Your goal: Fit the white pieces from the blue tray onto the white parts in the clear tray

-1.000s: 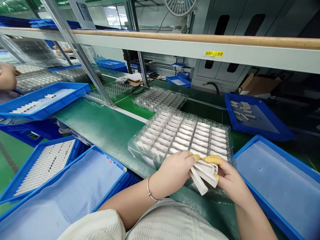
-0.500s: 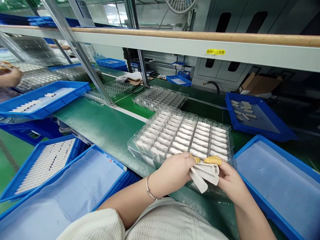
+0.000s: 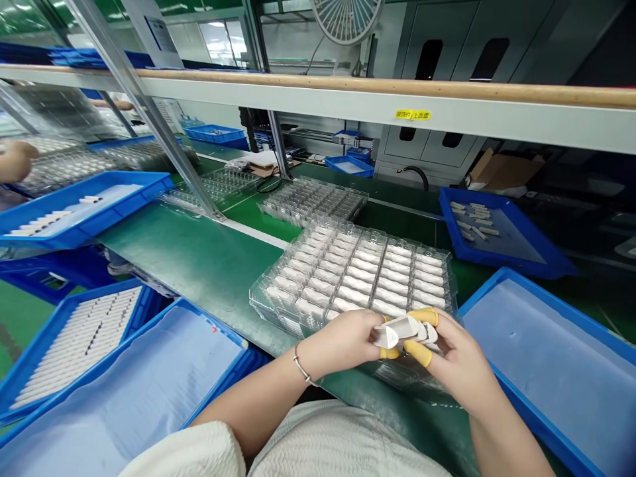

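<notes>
Several white plastic pieces (image 3: 405, 329), curved at their ends, are bunched between my two hands. My left hand (image 3: 350, 341) grips them from the left with yellow-covered fingertips. On the other side, my right hand (image 3: 454, 344) pinches the bunch, with yellow finger cots on the thumb and a finger. Just beyond and partly under the hands lies a clear plastic blister tray (image 3: 283, 308) on top of a stack. Rows of white pieces (image 3: 355, 271) fill its slots, and my hands and forearms hide its near edge.
Blue trays with pale liners (image 3: 551, 371) stand right and left (image 3: 163, 377). Another blue tray (image 3: 517, 245) holds loose white pieces. More clear trays (image 3: 313, 199) sit further back on the green bench (image 3: 189, 258). A shelf beam (image 3: 318, 89) crosses above. Another person's hand (image 3: 14, 162) shows far left.
The white pieces have turned from fanned out and pointing down to gathered, with their ends facing me. My fingers have shifted around them. The view has moved slightly.
</notes>
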Tool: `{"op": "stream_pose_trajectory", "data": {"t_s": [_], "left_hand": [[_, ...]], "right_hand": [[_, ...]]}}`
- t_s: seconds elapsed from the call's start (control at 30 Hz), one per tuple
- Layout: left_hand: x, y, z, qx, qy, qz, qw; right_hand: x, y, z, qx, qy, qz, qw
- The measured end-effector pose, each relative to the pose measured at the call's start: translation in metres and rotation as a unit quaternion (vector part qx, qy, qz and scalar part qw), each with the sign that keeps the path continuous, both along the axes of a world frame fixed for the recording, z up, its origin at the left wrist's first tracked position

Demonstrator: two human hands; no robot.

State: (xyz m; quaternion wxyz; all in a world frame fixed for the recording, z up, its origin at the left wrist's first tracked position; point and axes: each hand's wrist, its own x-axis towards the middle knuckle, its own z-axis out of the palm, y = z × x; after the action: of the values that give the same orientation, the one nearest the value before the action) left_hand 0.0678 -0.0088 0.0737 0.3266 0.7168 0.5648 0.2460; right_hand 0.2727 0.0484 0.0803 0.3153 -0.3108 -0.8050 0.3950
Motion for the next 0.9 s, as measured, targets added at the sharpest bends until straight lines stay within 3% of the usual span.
{"op": "stream_pose_trajectory", "data": {"t_s": [0.17,0.47,0.67,0.9], "left_hand": [[0.000,0.004,-0.003,0.007,-0.016,-0.048,0.999],[0.001,0.011,-0.003,0.010,-0.020,-0.070,0.997],[0.002,0.012,0.002,0.002,0.014,-0.055,0.998],[0.004,0.014,0.004,-0.014,0.051,-0.017,0.998]], "right_hand": [[0.001,0.000,0.006,0.032,-0.031,0.025,0.999],[0.007,-0.004,0.006,0.089,-0.114,0.028,0.989],[0.006,-0.005,0.014,0.161,-0.186,0.071,0.967],[0.006,-0.005,0.018,0.167,-0.198,0.072,0.963]]}}
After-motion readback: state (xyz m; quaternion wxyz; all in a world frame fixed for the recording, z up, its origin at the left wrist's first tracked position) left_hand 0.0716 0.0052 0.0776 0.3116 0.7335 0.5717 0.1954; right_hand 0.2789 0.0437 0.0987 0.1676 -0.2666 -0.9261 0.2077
